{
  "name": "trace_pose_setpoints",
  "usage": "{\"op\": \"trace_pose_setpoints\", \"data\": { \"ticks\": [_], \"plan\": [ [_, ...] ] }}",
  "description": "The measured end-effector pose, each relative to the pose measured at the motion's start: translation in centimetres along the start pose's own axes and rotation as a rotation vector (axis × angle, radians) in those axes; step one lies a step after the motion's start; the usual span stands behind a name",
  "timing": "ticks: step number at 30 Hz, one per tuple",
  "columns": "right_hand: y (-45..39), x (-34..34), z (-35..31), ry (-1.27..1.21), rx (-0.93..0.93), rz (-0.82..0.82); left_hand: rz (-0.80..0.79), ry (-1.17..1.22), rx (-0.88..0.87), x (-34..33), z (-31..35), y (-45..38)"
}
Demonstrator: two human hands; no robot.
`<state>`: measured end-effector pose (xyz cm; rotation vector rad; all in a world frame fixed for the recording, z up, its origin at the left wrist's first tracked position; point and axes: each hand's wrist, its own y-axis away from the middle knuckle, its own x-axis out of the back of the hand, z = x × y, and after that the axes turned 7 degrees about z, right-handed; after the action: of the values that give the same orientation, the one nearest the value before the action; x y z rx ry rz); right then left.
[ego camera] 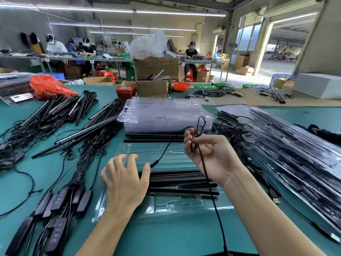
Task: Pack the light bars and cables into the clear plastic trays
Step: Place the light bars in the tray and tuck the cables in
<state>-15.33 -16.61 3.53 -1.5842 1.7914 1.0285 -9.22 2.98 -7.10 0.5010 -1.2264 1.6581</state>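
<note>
while right hand (208,152) pinches thin black looped cable (200,126) | left hand (125,174) spread over clear tray (166,154)

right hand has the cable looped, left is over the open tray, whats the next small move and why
Probably lower the right hand and tuck the coiled cable into the open tray. The light bars already lie in it, the left hand is spread over its left end, and the cable's tail hangs loose.
</note>
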Motion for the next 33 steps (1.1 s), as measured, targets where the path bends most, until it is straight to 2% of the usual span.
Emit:
{"op": "trace_pose_setpoints", "data": {
  "ticks": [2, 3, 4, 5, 6, 8, 9, 11, 14, 17, 21, 23, 25, 26, 28, 31, 33],
  "plan": [
    [0.0, 0.1, 0.3, -0.010, -0.022, 0.029, 0.190, 0.081, -0.110, 0.6, 0.5, -0.1],
    [0.0, 0.1, 0.5, -0.007, -0.030, 0.044, 0.294, 0.151, -0.235, 1.0, 0.7, -0.1],
    [0.1, 0.1, 0.6, -0.001, -0.039, 0.058, 0.353, 0.241, -0.380, 1.3, 1.0, 0.0],
    [0.0, 0.0, 0.7, 0.004, -0.049, 0.070, 0.316, 0.360, -0.505, 1.7, 1.3, 0.0],
    [0.0, -0.1, 0.9, 0.010, -0.061, 0.078, 0.172, 0.493, -0.571, 2.2, 1.7, 0.1],
    [-0.1, -0.3, 1.2, 0.019, -0.079, 0.084, -0.294, 0.684, -0.532, 3.2, 2.8, 0.6],
    [-0.3, -0.4, 1.3, 0.018, -0.082, 0.085, -0.511, 0.710, -0.500, 3.5, 3.6, 0.9],
    [-0.6, -0.5, 1.6, 0.007, -0.078, 0.094, -0.800, 0.699, -0.511, 3.8, 5.2, 1.6],
    [-1.2, 0.0, 2.1, 0.009, -0.065, 0.116, -1.056, 0.742, -0.522, 4.3, 7.1, 2.5],
    [-1.5, 0.9, 2.3, 0.062, -0.075, 0.118, -1.303, 0.898, -0.363, 4.9, 7.7, 2.9],
    [-1.5, 1.9, 2.1, 0.289, -0.128, 0.047, -1.452, 1.044, -0.186, 5.2, 8.0, 3.4],
    [-1.4, 2.6, 1.8, 0.441, -0.163, -0.005, -1.551, 1.082, -0.146, 5.4, 8.1, 3.6],
    [-1.3, 3.1, 1.8, 0.546, -0.188, -0.051, -1.662, 1.215, -0.107, 6.2, 8.5, 3.3],
    [-1.3, 3.3, 1.8, 0.564, -0.192, -0.059, -1.677, 1.307, -0.085, 6.7, 8.8, 2.9],
    [-1.4, 3.5, 1.7, 0.519, -0.192, -0.030, -1.580, 1.422, -0.028, 7.5, 9.4, 1.7],
    [-2.0, 4.6, 1.1, 0.432, -0.128, 0.080, -1.278, 1.341, 0.105, 8.6, 9.5, -1.3],
    [-2.4, 5.6, 0.3, 0.386, -0.057, 0.183, -1.080, 1.216, 0.131, 9.4, 8.9, -3.8]
  ]
}}
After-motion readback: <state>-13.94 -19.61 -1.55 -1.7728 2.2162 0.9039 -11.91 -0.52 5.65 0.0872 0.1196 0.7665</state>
